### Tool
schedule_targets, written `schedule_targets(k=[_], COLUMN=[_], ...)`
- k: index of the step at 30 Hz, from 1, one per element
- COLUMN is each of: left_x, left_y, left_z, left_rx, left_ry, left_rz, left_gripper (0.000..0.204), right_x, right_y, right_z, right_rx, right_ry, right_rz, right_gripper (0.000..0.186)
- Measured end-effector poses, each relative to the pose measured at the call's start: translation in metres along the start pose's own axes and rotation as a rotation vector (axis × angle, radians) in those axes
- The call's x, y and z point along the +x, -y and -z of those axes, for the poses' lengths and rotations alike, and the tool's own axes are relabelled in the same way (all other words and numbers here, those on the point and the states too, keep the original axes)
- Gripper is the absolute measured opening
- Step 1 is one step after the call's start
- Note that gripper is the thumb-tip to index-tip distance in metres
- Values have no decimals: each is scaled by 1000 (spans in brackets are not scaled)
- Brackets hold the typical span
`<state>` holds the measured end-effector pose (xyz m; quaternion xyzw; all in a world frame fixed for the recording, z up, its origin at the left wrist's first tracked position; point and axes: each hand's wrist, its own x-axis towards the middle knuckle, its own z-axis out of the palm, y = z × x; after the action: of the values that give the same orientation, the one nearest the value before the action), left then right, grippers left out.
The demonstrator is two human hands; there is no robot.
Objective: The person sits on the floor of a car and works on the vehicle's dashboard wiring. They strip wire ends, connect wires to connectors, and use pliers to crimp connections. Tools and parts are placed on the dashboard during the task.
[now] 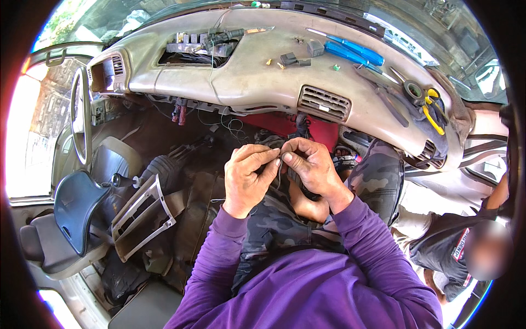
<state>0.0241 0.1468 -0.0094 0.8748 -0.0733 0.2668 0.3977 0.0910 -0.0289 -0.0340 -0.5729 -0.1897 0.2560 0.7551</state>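
Both hands meet mid-frame under the dusty beige plastic dashboard point(257, 82): left hand point(247, 178) and right hand point(312, 164) each pinch a thin dark wire point(279, 174) between fingertips, blue-handled screwdrivers point(350, 52) upper right.

Seemingly no packages, labels, screens.
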Motion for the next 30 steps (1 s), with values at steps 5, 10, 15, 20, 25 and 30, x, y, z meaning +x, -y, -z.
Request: schedule_targets(k=[5,10,15,20,25,30], left_x=[1,1,-5,5,7,-5], left_y=[-7,-6,4,4,-9,3], left_z=[0,1,4,17,8,-8], left_rx=[142,178,141,-223,-544,-714], left_ry=[-55,-38,-150,48,154,104], left_rz=[-75,-116,9,362,664,755], left_gripper=[11,10,10,11,22,14], right_x=[0,4,12,12,12,9], right_y=[19,12,-2,9,9,9], right_z=[-2,-2,12,-2,-5,-2], right_rx=[-285,-562,-244,-406,-543,-557], right_ry=[13,35,-165,-75,-55,-24], right_rz=[28,301,200,245,360,363], right_gripper=[3,6,3,4,9,10])
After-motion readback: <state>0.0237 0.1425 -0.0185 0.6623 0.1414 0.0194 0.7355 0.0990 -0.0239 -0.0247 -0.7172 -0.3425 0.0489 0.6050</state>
